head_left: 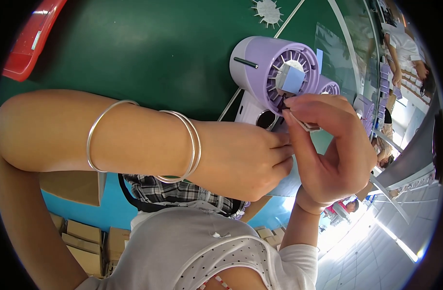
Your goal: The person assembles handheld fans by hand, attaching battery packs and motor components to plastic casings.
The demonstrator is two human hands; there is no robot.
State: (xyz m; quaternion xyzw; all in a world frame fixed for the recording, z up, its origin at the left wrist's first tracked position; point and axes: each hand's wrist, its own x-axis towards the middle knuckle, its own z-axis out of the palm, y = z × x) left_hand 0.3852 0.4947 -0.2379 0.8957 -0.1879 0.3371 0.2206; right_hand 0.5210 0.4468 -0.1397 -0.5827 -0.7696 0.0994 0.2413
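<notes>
A dark green table filled most of the view, with a red plastic tray at its upper left edge. The person's left forearm crossed the view, wearing 3 thin silver bangles. The left hand was curled closed, its fingertips pressed against a small flat piece that was mostly hidden; I could not tell how firmly it gripped. The right hand was pinched narrow, thumb and forefinger clamping a small pale strip just under the fan. A lilac handheld fan lay on the table just above both hands, grille facing up, with a pale blue square on its hub. A white spiky disc lay well apart at the top edge.
</notes>
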